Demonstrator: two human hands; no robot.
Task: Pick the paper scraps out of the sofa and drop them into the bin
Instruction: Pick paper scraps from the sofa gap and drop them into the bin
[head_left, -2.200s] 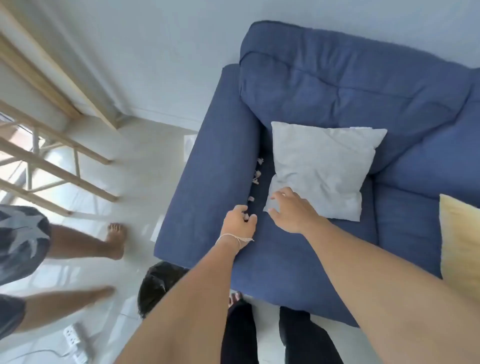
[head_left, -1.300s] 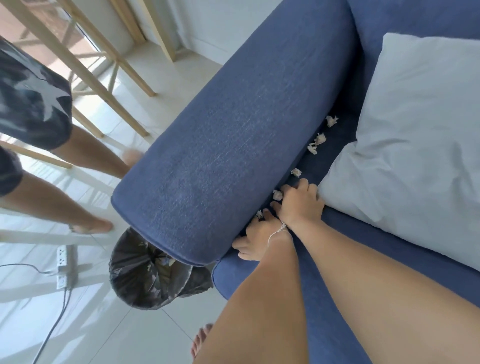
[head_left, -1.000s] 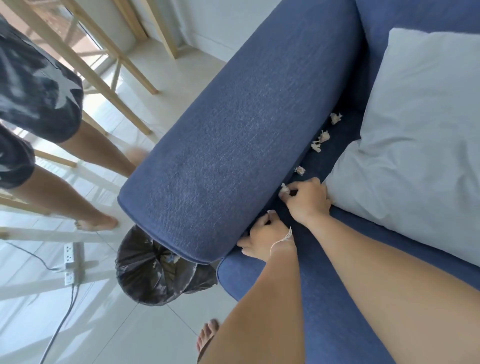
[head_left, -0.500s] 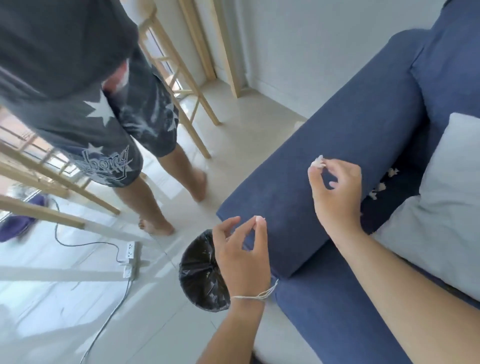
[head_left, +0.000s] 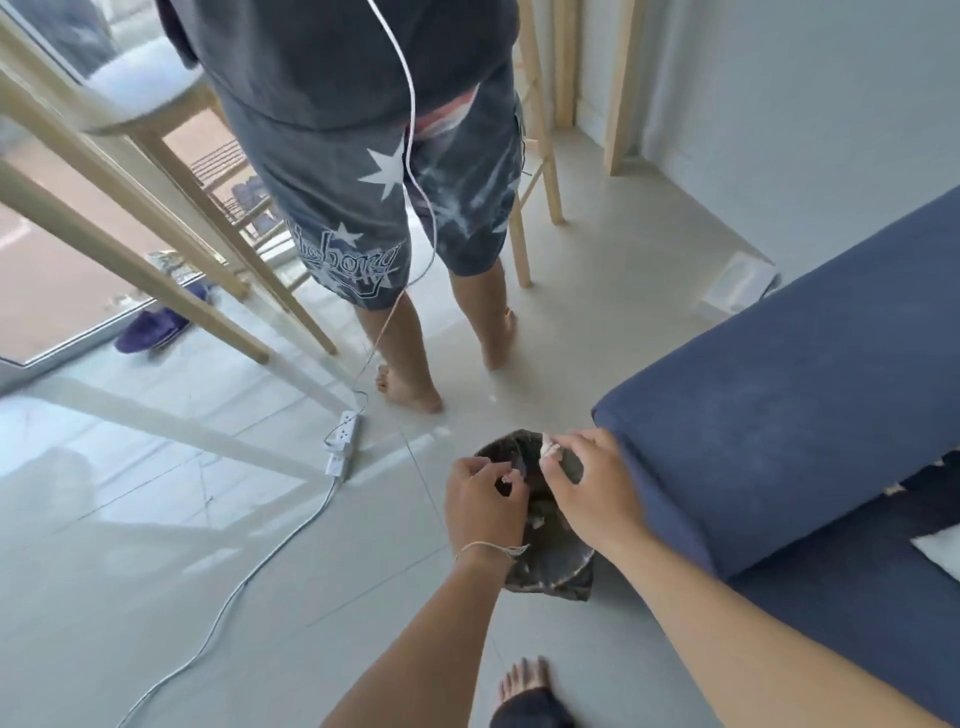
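The bin (head_left: 558, 564), lined with a black bag, stands on the floor against the front end of the blue sofa's armrest (head_left: 779, 415). Both my hands hover over its mouth. My right hand (head_left: 597, 493) pinches a white paper scrap (head_left: 548, 446) at its fingertips. My left hand (head_left: 480, 506) has thumb and fingers pinched together over the opening, with its scrap barely showing. A few more scraps (head_left: 894, 488) lie in the dark gap between armrest and seat. A white pillow corner (head_left: 940, 553) shows at the right edge.
Another person (head_left: 395, 208) stands barefoot on the tiles just beyond the bin. A white power strip (head_left: 343, 439) and its cable lie on the floor to the left. Slanted wooden legs (head_left: 208, 306) cross the upper left. My bare foot (head_left: 524, 680) is below the bin.
Both hands lifted from the sofa gap, each pinching a scrap, and swung left and down to the bin's mouth. My view turned from the sofa to the floor.
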